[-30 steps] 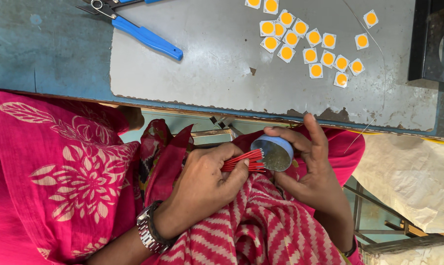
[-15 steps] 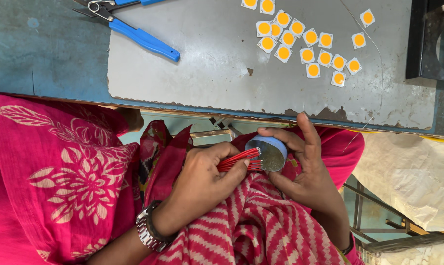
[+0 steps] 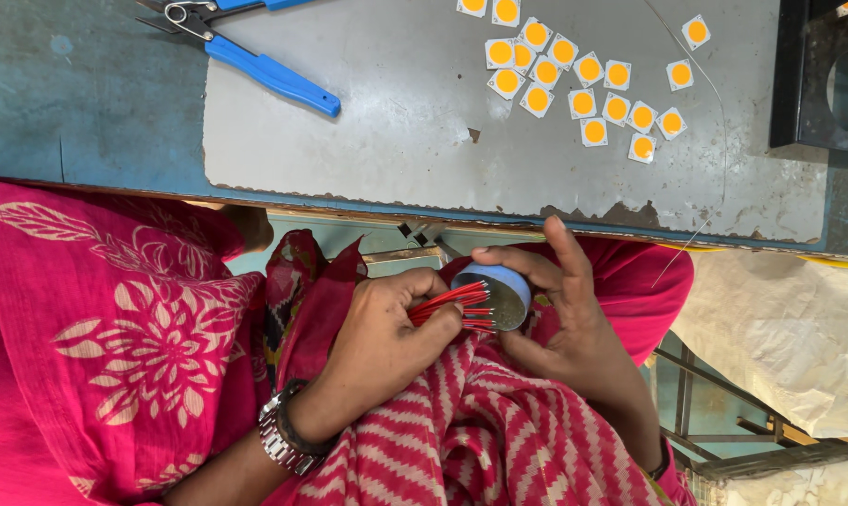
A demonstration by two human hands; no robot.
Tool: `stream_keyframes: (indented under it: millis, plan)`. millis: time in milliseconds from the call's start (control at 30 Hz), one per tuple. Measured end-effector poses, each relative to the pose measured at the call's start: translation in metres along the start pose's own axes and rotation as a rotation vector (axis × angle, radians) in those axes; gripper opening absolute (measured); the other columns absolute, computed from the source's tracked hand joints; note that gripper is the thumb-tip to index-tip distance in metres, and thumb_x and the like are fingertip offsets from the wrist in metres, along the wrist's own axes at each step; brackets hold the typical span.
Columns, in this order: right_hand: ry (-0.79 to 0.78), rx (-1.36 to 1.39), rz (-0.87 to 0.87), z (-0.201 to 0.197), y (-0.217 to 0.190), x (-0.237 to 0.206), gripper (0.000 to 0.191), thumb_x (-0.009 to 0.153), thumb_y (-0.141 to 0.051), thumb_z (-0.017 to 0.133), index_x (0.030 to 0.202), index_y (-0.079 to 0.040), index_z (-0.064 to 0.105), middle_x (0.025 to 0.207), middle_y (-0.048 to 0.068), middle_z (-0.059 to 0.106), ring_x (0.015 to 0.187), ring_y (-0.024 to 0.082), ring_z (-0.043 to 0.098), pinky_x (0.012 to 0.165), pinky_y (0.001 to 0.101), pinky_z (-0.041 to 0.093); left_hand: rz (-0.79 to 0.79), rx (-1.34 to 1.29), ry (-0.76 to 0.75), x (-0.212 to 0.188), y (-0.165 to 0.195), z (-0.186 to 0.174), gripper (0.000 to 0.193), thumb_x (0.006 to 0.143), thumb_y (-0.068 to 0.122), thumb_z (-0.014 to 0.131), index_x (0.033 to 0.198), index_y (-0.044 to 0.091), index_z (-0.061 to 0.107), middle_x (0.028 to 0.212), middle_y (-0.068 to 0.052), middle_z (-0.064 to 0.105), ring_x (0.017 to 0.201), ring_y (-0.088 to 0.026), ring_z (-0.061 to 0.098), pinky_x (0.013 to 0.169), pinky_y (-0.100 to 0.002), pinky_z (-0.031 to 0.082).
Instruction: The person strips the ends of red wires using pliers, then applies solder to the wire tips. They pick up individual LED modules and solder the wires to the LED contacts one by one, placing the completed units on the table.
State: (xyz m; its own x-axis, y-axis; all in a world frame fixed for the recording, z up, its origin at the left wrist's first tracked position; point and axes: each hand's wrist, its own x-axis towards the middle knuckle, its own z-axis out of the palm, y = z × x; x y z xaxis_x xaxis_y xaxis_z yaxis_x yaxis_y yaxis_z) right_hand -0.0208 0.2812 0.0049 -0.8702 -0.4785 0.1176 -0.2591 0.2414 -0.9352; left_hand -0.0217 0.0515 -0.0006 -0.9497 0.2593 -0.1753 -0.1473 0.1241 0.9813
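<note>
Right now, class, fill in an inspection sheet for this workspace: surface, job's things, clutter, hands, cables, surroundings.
Surface: worn grey sheet on a blue-green bench, edge chipped.
Job's things: red wires in a bundle, tips at the open mouth of a round blue tin, both over the lap.
Clutter: blue-handled pliers; white square chips with orange centres, scattered; black block with a round hole.
Hands: left hand grips the red wires; right hand cups the blue tin.
Cables: one thin loose wire across the sheet.
Surroundings: white sack, metal frame.
</note>
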Motion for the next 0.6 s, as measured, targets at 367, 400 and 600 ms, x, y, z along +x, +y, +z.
stream_keyframes:
  millis: [367,400,600]
  plan:
    - [-0.084,0.064,-0.006,0.003,0.007,0.001,0.119,0.083,0.012,0.072,0.166,-0.026,-0.005,0.155,0.02,0.054,0.141,0.03,0.059,0.112,0.0391,0.053,-0.075,0.113,0.023,0.0,0.007,0.0,0.019,0.077,0.019,0.07,0.077,0.0,0.069,0.055,-0.008,0.063,0.047,-0.007,0.056,0.045,-0.029,0.046]
    - [-0.094,0.056,-0.005,0.003,0.008,0.001,0.12,0.083,0.012,0.072,0.166,-0.026,-0.006,0.155,0.02,0.055,0.141,0.03,0.06,0.11,0.0384,0.055,-0.076,0.126,0.023,-0.001,0.008,0.0,0.019,0.077,0.019,0.069,0.077,0.0,0.069,0.054,-0.009,0.063,0.047,-0.008,0.057,0.045,-0.029,0.046]
    - [-0.089,-0.024,-0.07,0.004,0.009,0.001,0.122,0.081,0.012,0.072,0.167,-0.028,-0.005,0.152,0.019,0.057,0.139,0.03,0.061,0.111,0.0395,0.053,-0.114,0.183,0.014,-0.002,0.02,-0.001,0.021,0.077,0.02,0.069,0.077,-0.001,0.068,0.052,-0.013,0.064,0.041,-0.016,0.063,0.041,-0.034,0.048]
